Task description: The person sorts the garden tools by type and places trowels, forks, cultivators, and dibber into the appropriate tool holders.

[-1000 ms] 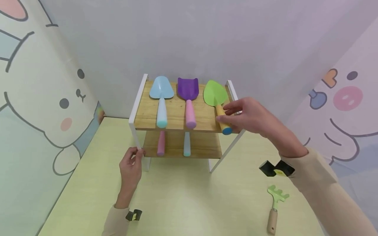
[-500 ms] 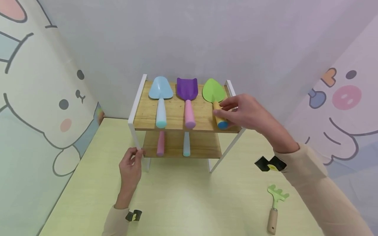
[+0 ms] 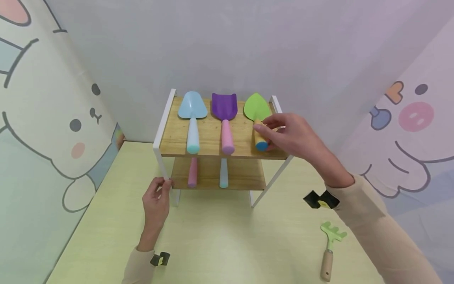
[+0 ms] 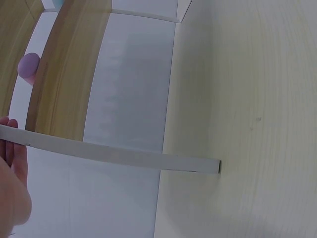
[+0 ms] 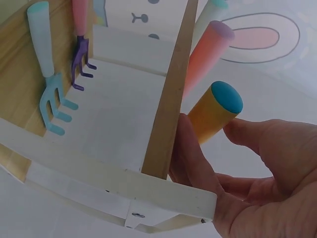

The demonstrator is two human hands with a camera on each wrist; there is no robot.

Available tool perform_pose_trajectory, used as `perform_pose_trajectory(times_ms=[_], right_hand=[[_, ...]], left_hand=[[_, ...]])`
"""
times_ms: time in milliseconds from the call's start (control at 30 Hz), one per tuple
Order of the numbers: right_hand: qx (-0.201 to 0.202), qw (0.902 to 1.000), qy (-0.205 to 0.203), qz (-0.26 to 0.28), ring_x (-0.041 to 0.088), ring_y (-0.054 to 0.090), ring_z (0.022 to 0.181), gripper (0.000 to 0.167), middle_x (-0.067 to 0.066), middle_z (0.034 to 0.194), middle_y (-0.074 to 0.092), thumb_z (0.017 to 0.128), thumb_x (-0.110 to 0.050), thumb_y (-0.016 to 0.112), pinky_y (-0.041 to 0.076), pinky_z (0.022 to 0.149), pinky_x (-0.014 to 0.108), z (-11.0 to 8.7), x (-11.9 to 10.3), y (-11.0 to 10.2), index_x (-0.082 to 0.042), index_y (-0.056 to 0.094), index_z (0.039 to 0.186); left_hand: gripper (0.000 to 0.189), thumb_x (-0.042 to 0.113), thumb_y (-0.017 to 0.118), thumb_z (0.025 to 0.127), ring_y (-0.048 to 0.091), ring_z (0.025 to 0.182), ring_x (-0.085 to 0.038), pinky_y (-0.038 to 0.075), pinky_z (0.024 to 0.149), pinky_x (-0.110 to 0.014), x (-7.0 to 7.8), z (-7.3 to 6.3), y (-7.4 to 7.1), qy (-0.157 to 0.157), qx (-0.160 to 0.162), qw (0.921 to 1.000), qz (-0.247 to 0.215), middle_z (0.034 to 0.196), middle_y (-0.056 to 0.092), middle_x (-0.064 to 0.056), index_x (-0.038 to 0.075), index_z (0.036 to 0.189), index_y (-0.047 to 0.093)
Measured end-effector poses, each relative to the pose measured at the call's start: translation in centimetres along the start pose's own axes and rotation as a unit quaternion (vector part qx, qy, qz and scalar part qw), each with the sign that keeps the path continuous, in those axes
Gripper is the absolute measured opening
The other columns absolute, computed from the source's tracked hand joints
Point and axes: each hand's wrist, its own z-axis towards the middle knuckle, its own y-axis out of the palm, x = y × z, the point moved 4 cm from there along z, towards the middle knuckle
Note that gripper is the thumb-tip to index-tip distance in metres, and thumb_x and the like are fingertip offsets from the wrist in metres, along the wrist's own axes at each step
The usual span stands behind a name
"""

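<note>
A green trowel (image 3: 256,105) with a yellow, blue-tipped handle lies at the right of the two-tier shelf's (image 3: 209,142) wooden top board. My right hand (image 3: 296,134) pinches that handle between thumb and fingers; in the right wrist view the handle (image 5: 207,119) stands out over the board's edge. To its left lie a purple scoop (image 3: 226,107) with a pink handle and a pale blue trowel (image 3: 193,106). My left hand (image 3: 156,203) grips the shelf's white left front post (image 4: 99,150) at lower-board height.
Two small rakes, one purple (image 5: 79,62) with a pink handle and one pale blue (image 5: 52,101), lie on the lower board. A green rake (image 3: 330,244) with a wooden handle lies on the table (image 3: 220,240) at right. Behind rises a pale backdrop (image 3: 227,47).
My right hand has shifted the green trowel left and further back onto the top board, and its handle has turned straighter. The left hand stays at the post.
</note>
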Motion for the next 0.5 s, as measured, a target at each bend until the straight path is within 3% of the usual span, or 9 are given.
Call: perform_pose_trajectory(times_ms=[333,500], right_hand=[[0.011,0.9980,-0.018,0.060,0.020,0.076,0.086,0.042,0.015,0.112,0.071,0.106,-0.035,0.060,0.061,0.083,0.034,-1.8,-0.1,-0.3,0.001,0.064,0.127],[0.021,0.9983,-0.026,0.048,0.023,0.075,0.095,0.038,0.013,0.116,0.071,0.106,-0.033,0.060,0.060,0.088,0.041,-3.2,0.0,-0.4,-0.001,0.064,0.127]], left_hand=[[0.005,-0.012,0.060,0.098,0.063,0.086,-0.009,0.055,0.079,-0.014,0.3,0.1,0.0,-0.005,0.002,1.0000,0.001,0.087,0.066,-0.020,-0.014,0.096,0.063],[0.004,-0.012,0.060,0.098,0.063,0.087,-0.008,0.054,0.080,-0.012,0.2,0.0,0.0,-0.003,0.002,1.0000,-0.002,0.087,0.067,-0.019,-0.016,0.097,0.062]])
